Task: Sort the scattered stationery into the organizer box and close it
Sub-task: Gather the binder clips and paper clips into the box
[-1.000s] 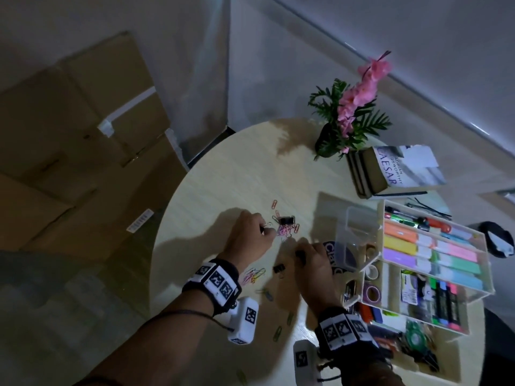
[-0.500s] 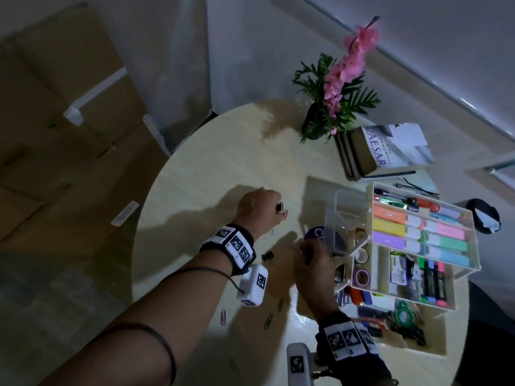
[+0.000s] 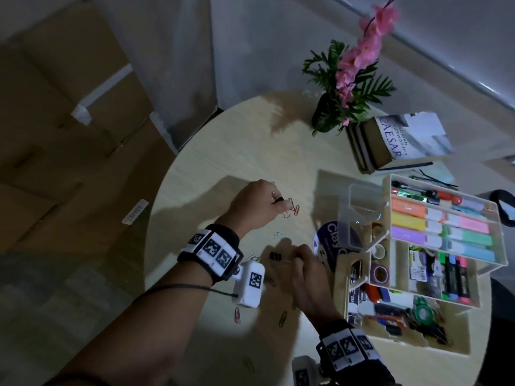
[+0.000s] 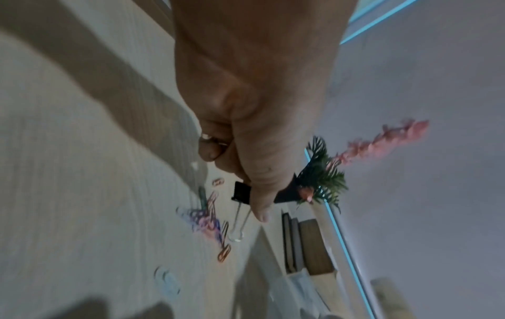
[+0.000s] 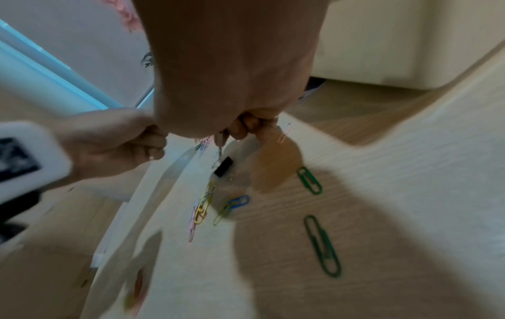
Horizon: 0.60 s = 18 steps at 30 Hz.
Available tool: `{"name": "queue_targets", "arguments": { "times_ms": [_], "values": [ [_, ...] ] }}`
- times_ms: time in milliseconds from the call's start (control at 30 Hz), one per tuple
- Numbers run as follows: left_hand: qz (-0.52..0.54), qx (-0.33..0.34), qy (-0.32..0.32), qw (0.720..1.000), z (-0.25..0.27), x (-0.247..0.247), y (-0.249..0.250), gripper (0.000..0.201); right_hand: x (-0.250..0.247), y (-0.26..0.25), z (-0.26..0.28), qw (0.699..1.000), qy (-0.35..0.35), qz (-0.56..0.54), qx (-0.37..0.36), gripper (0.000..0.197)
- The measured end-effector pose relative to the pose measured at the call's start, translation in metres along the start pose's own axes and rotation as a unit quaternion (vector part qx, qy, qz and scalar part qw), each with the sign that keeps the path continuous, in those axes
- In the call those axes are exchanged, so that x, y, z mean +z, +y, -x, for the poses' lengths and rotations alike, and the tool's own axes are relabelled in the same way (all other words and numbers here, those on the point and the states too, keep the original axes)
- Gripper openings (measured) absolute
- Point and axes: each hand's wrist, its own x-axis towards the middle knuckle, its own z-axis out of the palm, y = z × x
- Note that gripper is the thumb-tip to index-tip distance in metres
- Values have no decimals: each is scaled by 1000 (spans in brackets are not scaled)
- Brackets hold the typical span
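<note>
Head view high above table (image 3: 211,151); both wrist views low, sharing it

1. Organizer box (image 3: 443,347): clear plastic, open, tiers fanned out at the right of the head view; upper tray holds pens and pastel highlighters, middle tier markers and tape rolls, bottom tier mixed small items.
2. Black binder clip (image 4: 242,192): pinched in curled fingers, centre of the left-wrist view, silver wire arms pointing down.
3. Second black binder clip (image 5: 223,166): lies on the tabletop, centre of the right-wrist view.
4. Coloured paper clips: scattered flat on the table; two green (image 5: 322,246) at right of the right-wrist view, a yellow-pink cluster (image 5: 202,207) at centre, a pink-purple heap (image 4: 207,220) in the left-wrist view.
</note>
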Motion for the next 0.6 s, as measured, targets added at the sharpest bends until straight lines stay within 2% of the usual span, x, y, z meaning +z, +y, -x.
{"name": "queue_targets", "arguments": {
  "times_ms": [67,133,200,367,467,500,533,600],
  "values": [
    [9,0,-4,1000,14,-14,-4,35,-4,7,1,999,33,-28,24,30],
    [16,-7,-19,1000,30,-21,-11,37,-6,11,1,996,37,-62,48,32],
    [39,-28,-37,998,43,-18,-22,40,-6,4,0,986,48,-133,84,31],
    [118,-83,-65,987,72,2,-45,35,-14,-15,0,937,36,-311,154,25],
    [178,-82,-46,980,85,10,-43,28,-18,-21,0,877,-3,-437,197,21],
    [185,-78,-33,979,88,10,-41,27,-19,-22,0,867,-17,-461,190,21],
    [192,-73,-18,978,91,10,-39,26,-20,-25,-2,875,-32,-451,172,22],
    [196,-64,8,978,95,9,-37,26,-24,-30,-4,940,-71,-322,88,14]
  ]
}}
